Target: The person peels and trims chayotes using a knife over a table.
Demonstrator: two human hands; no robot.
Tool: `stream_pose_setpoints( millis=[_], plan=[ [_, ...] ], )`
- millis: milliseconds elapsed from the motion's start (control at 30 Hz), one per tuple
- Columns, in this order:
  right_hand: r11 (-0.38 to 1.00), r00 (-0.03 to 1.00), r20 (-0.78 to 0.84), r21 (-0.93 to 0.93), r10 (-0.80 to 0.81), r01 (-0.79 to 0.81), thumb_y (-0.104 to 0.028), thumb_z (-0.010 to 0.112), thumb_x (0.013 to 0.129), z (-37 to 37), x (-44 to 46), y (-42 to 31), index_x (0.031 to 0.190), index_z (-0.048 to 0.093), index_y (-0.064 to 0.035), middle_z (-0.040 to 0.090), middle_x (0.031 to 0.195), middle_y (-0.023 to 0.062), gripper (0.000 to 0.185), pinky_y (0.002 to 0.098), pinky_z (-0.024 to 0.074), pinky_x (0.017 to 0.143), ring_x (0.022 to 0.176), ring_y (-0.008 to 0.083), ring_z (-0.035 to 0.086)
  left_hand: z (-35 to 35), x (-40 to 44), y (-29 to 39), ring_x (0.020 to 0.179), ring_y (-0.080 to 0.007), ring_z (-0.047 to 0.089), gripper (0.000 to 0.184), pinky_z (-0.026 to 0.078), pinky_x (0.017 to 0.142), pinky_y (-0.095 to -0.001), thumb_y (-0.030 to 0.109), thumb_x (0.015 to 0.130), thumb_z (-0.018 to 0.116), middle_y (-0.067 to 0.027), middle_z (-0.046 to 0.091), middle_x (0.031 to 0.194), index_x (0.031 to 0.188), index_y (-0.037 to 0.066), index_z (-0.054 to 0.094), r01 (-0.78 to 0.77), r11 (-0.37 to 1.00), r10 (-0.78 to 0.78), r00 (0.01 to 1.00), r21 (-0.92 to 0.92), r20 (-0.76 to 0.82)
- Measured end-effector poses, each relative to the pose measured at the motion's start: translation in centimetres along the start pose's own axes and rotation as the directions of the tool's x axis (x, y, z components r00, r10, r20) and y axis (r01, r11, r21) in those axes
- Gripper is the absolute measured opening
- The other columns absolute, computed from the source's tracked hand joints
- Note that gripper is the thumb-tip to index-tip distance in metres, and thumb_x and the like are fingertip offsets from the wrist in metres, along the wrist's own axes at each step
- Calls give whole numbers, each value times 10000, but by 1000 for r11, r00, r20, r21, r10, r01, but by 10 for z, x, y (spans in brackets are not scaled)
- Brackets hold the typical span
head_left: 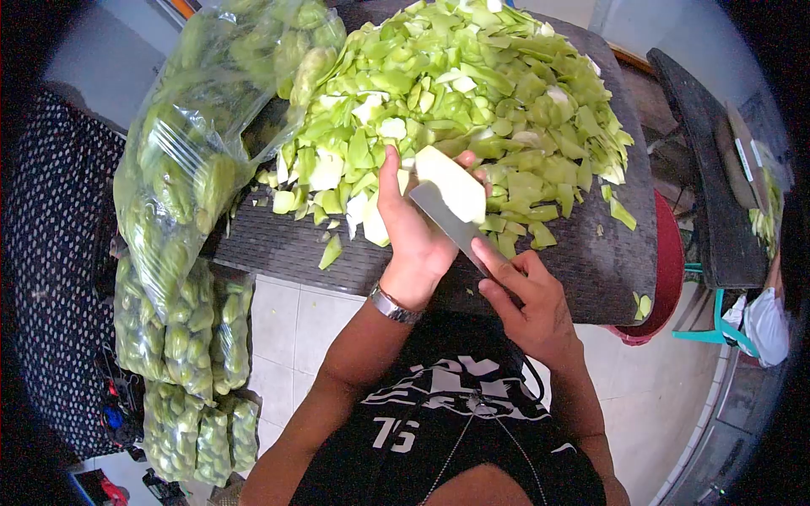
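My left hand (413, 236), with a metal-banded watch (393, 305) on the wrist, is closed around a pale, cut piece of what looks like chayote (456, 179). Its thumb stands up at the left side, and a few fingertips show behind the piece. In my right hand (533, 304) is a knife (445, 221) with a broad grey blade; the fingers wrap its handle, which is mostly hidden. The blade lies against the lower left side of the pale piece. Just beyond both hands spreads a large heap of green and whitish cut pieces (498, 93).
The heap lies on a dark textured table (278, 249). A clear plastic bag of whole green produce (181, 169) leans at its left, with several more filled bags (173, 337) below. To the right are a red tub (666, 261), a second dark table (717, 236) and a teal stool (717, 329).
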State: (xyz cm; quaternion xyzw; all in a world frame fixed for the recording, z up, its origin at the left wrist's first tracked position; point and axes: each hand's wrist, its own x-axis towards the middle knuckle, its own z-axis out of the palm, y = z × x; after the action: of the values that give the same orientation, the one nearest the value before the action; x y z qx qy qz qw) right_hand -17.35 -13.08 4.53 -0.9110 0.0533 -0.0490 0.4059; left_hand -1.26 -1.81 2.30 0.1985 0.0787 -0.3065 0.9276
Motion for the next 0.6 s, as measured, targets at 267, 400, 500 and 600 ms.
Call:
stream_pose_setpoints(
  millis=[267,400,500,600],
  plan=[
    [982,999,42,187,-23,15,-195,696,961,-1,2,12,1442,599,-222,569,872,142,492,361,516,775,797,265,594,-17,4,0,1052,-365,629,529,492,992,-531,535,1033,437,-160,664,1152,1184,55,603,109,994,-101,971,-26,215],
    [994,1000,16,111,-11,9,-221,693,964,1,3,14,1441,597,-262,571,884,151,489,382,529,753,792,289,620,-20,5,-1,1023,-355,635,483,505,958,-511,487,1039,443,-147,667,1057,1175,51,599,90,996,-90,988,6,121],
    [1000,1000,-4,7,-5,5,-245,687,966,3,1,12,1433,598,-301,574,901,163,479,416,545,718,771,331,648,-23,4,-4,1001,-350,640,450,515,933,-506,450,1046,439,-140,666,1026,1171,48,596,61,998,-62,998,32,11],
    [1000,1000,-23,-2,-5,5,-257,684,965,5,0,12,1426,599,-317,576,914,172,472,440,554,693,751,363,660,-25,3,-3,992,-343,643,424,522,921,-508,424,1050,439,-140,668,1032,1166,48,596,41,997,-37,997,62,-65]
  ],
)
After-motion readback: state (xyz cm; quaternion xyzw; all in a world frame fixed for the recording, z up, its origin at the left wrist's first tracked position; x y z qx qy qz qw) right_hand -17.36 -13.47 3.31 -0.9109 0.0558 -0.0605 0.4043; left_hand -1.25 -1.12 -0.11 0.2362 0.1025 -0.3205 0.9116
